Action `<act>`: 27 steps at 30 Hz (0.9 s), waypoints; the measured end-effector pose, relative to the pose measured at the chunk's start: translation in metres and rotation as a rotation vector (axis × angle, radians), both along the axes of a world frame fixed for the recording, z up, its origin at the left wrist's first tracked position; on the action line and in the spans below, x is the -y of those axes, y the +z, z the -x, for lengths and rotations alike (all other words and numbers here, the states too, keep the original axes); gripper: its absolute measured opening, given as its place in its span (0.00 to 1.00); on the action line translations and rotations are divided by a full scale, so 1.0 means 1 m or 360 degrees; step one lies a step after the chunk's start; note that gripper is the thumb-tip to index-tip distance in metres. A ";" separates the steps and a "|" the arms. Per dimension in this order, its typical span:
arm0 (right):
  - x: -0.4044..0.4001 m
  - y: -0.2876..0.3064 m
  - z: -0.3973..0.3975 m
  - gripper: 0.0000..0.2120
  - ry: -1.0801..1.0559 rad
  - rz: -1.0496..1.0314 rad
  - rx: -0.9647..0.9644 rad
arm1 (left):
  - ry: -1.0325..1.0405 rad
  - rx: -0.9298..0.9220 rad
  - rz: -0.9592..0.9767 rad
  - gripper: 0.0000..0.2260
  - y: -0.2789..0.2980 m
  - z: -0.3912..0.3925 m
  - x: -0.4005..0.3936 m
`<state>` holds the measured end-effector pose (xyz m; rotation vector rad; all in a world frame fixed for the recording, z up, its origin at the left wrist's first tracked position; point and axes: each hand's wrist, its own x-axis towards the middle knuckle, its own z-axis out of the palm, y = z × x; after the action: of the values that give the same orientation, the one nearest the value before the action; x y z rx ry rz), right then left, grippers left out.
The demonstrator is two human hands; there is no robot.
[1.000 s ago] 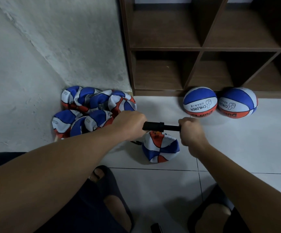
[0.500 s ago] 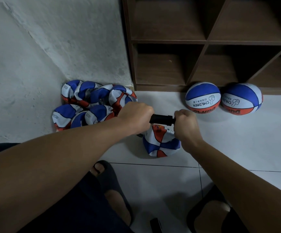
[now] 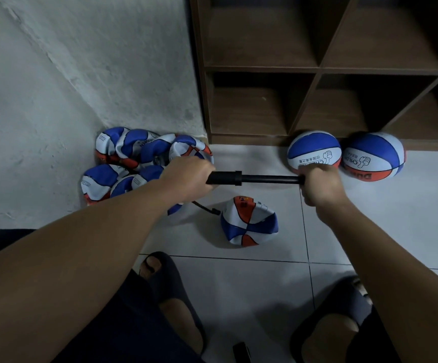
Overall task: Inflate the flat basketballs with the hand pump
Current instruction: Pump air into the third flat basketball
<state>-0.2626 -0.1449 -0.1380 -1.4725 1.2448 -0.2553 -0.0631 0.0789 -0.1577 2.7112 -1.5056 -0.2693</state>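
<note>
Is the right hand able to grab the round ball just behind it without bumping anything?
Probably yes, once it lets go. The right hand grips the pump handle, and the round ball sits just behind it on bare floor, nothing between.

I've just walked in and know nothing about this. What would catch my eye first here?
Two bare hands hold a black hand pump level in the middle: the left hand grips the barrel, the right hand the handle, with the rod drawn out. Just below, a crumpled flat basketball lies on the white tile floor, joined to the pump's hose. A heap of flat balls fills the corner, and two round balls sit by the wooden shelf.
</note>
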 end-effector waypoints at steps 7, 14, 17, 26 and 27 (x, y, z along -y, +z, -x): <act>-0.028 -0.014 -0.007 0.07 0.0234 0.0118 -0.0054 | -0.0027 -0.0001 -0.0040 0.16 0.005 0.019 0.016; -0.059 -0.009 -0.018 0.10 0.0164 0.0094 0.0056 | -0.0030 0.0040 -0.0066 0.11 0.008 0.034 0.024; -0.061 -0.012 -0.023 0.12 0.0170 0.0111 0.0080 | -0.0064 0.0067 -0.0032 0.09 0.008 0.036 0.027; -0.058 -0.008 -0.030 0.13 0.0308 0.0139 0.0067 | -0.0048 0.0030 0.0061 0.08 0.007 0.040 0.031; -0.057 -0.006 -0.030 0.13 0.0339 0.0137 0.0067 | -0.0054 0.0032 0.0076 0.08 0.007 0.038 0.031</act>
<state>-0.2325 -0.0877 -0.1441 -1.6516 1.0445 -0.1981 -0.1013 0.0479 -0.1504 2.6617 -1.5439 -0.2046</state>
